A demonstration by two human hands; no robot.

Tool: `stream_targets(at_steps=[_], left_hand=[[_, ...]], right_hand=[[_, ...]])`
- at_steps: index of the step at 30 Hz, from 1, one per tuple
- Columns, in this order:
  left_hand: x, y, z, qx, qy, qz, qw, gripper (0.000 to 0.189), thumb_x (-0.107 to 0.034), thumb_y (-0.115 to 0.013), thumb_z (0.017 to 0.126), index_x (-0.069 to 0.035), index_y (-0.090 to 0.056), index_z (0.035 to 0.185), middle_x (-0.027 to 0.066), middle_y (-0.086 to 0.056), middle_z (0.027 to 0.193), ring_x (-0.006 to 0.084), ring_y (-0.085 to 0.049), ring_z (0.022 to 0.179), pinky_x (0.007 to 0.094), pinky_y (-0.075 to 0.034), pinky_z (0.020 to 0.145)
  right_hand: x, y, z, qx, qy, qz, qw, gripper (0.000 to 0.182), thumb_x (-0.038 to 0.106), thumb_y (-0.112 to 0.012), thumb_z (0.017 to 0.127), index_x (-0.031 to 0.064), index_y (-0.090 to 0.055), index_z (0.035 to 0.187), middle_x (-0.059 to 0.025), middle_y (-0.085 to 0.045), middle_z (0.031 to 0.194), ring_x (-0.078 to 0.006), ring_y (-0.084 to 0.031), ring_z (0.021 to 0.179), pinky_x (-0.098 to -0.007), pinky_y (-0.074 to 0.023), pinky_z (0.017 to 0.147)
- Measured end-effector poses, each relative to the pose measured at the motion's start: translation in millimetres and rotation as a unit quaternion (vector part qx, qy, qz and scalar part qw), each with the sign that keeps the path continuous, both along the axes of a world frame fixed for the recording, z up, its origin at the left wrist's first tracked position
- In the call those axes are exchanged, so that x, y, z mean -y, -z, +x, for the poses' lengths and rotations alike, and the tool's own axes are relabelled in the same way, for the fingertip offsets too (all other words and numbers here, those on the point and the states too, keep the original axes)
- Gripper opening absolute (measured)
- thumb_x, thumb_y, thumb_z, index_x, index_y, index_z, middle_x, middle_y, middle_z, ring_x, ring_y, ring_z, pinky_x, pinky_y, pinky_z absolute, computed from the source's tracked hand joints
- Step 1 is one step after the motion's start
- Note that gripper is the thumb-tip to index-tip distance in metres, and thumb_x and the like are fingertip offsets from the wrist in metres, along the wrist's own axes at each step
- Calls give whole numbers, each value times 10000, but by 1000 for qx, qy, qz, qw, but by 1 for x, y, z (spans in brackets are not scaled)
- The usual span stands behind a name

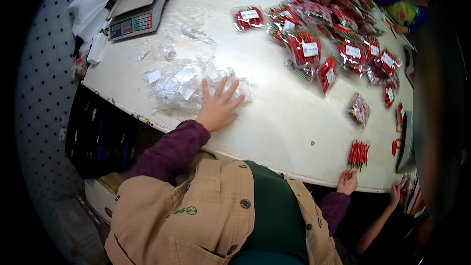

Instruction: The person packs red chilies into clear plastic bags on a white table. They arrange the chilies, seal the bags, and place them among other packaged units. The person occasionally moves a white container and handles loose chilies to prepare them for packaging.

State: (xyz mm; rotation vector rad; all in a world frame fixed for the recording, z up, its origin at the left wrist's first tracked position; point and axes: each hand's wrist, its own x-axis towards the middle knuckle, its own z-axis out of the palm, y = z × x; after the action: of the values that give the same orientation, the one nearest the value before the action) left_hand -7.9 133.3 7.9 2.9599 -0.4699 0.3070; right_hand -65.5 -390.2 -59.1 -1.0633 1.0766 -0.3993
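My left hand (pixel 218 107) lies with fingers spread on the right side of a heap of crumpled clear plastic bags (pixel 173 88); white label pieces show among the bags. Near the table's front edge, my right hand (pixel 347 182) pinches the stem end of a small row of red chilli peppers (pixel 358 154). Whether the row rests on the table or is slightly raised is hard to tell. Just beyond it lies a clear bag of chillies (pixel 358 110). Farther off, bagged chillies with white labels (pixel 310 49) form a large pile.
A digital scale (pixel 141 11) stands at the far left of the white table (pixel 272 143). One bagged pack (pixel 248 18) sits left of the pile. Another person's hand (pixel 395 195) is at the right, close to a grey device (pixel 406 143). Another person is across the table.
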Motion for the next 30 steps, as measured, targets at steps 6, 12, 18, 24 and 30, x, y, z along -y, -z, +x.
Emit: stream_targets(at_steps=[6, 12, 18, 24, 30], left_hand=[[-102, 26, 8, 110, -64, 61, 990, 169, -143, -587, 733, -135, -606, 901, 59, -527, 1151, 309, -439, 1141, 708, -162, 939], [-213, 33, 24, 98, -232, 107, 962, 348, -172, -583, 774, -211, -554, 1118, 28, -310, 1384, 361, -306, 1249, 718, -162, 922], [-212, -1, -1, -12, -288, 4, 958, 492, -255, -618, 749, -271, -505, 1227, 23, -150, 1468, 420, -155, 1307, 723, -151, 927], [-172, 4, -150, 177, -352, -167, 904, 82, -154, -583, 791, -113, -610, 856, 33, -577, 1074, 264, -475, 1112, 578, -237, 979], [-149, 59, -368, -31, -558, -155, 815, 158, -240, -523, 844, -117, -600, 782, 22, -599, 750, 216, -567, 832, 543, -269, 967]], right_hand=[[-76, -24, -26, -17, -83, -100, 991, 196, 204, -535, 866, 70, -504, 1007, -38, -541, 902, -121, -519, 750, -258, -445, 640], [-186, -44, -17, -38, -188, -152, 970, 153, 183, -494, 902, 71, -514, 1004, -30, -559, 915, -115, -536, 747, -250, -447, 611], [-281, -69, -3, 16, -424, -237, 874, 140, 132, -480, 896, 32, -533, 979, -48, -572, 928, -109, -553, 744, -231, -460, 583], [-347, -64, -6, 99, -605, -230, 756, 152, 136, -482, 900, 18, -535, 980, -61, -579, 890, -117, -559, 732, -234, -465, 592], [-419, -61, -55, 123, -744, -153, 639, 172, 153, -483, 914, 7, -529, 993, -65, -587, 874, -113, -554, 731, -226, -453, 615]])
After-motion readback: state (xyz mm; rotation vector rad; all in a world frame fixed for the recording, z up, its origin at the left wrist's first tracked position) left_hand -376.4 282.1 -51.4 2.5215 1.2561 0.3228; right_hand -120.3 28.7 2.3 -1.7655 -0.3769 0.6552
